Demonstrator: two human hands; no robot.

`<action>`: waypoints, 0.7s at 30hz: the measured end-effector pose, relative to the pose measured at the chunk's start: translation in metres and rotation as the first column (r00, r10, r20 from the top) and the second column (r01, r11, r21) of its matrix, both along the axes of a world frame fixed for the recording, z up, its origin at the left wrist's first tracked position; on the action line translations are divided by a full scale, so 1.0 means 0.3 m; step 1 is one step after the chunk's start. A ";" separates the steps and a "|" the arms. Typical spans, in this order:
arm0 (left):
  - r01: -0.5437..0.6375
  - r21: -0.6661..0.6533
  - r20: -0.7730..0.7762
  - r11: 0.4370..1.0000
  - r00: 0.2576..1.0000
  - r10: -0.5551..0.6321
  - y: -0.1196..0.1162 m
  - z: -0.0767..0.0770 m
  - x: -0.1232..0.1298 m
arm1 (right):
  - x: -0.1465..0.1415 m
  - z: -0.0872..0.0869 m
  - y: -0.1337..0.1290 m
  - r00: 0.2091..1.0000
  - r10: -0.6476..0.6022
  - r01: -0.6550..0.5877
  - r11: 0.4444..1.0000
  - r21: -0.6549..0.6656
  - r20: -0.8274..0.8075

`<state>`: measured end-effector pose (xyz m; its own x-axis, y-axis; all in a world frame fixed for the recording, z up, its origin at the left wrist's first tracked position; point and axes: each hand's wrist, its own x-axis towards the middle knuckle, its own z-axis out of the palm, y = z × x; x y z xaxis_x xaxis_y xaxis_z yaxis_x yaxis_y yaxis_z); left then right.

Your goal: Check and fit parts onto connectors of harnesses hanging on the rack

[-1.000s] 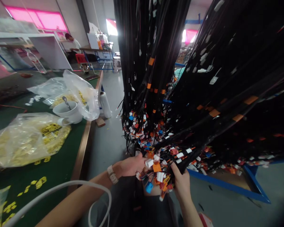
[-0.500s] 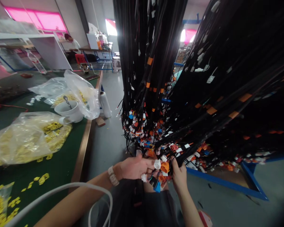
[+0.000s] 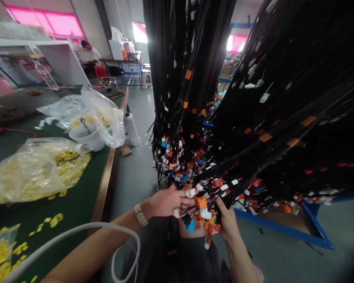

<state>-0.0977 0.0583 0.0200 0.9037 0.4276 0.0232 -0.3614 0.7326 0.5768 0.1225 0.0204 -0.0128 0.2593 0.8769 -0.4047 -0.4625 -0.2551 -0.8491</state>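
My right hand (image 3: 228, 222) is wrapped round the end of a black wire harness (image 3: 221, 192), its thumb on top. Orange, white, blue and red plugs fan out from that end, among them an orange connector (image 3: 200, 202) and a blue connector (image 3: 190, 225). My left hand (image 3: 164, 202), with a pale watch strap at the wrist, reaches in from the left. Its fingers are stretched out among the plugs, close to a white connector (image 3: 190, 193); whether they press on it is unclear. Some fingertips are hidden behind the connectors.
Thick bundles of black harnesses (image 3: 191, 51) hang ahead and to the right, above a blue metal frame (image 3: 283, 226). On the green bench (image 3: 76, 204) at left lie bags of yellow parts (image 3: 32, 169) and a white mug (image 3: 90, 137). A white cable (image 3: 85, 226) loops in front.
The connectors have spread and turned, with more orange and red plugs now showing below my right hand. My left fingers have shifted slightly among them. The harness stays in my right hand.
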 end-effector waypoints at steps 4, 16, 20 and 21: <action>-0.005 -0.004 0.003 1.000 1.000 0.005 0.006 -0.010 0.001 | 0.011 0.002 0.000 1.000 0.003 -0.004 1.000 -0.026 -0.030; -0.301 0.103 -0.231 0.948 0.920 0.317 0.009 -0.053 0.024 | 0.006 0.010 0.000 0.999 -0.038 0.037 0.997 -0.071 -0.019; -0.278 0.107 -0.286 0.955 0.911 0.298 0.010 -0.040 0.013 | 0.034 0.020 -0.011 0.995 0.014 -0.028 0.988 -0.149 -0.095; -0.270 0.102 -0.293 0.957 0.912 0.289 0.010 -0.034 0.010 | 0.045 0.021 -0.015 0.992 0.036 -0.056 0.984 -0.167 -0.119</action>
